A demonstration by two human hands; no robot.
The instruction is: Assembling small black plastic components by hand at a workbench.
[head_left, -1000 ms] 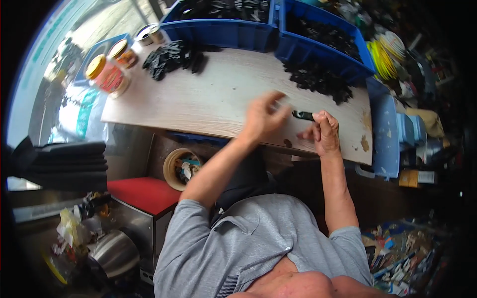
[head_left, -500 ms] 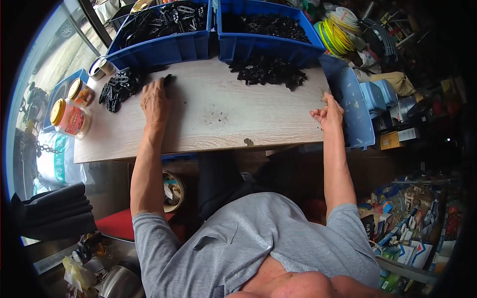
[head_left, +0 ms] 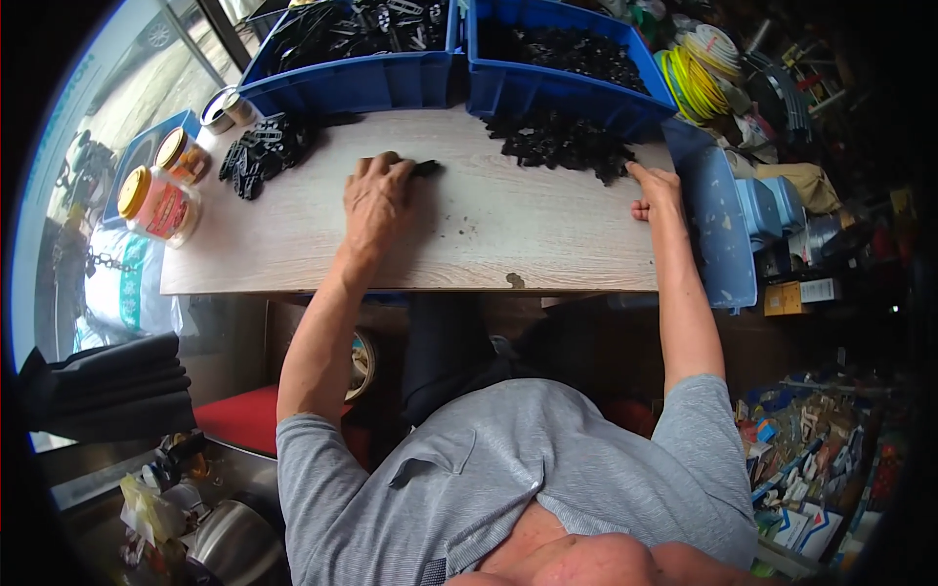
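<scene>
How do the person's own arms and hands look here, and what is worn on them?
Both arms are bare from the short sleeves of a grey T-shirt down to the fingers. The left hand and right hand wear no gloves. No watch, ring or wristband is visible on either.

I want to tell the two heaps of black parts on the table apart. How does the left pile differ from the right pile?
The left pile is smaller and lies near the jars, with no hand on it; the right pile is wider, spread out below a blue bin, with the right hand at its edge. The left hand rests between them on one black part. Both are small black plastic pieces on the wooden tabletop.
</scene>
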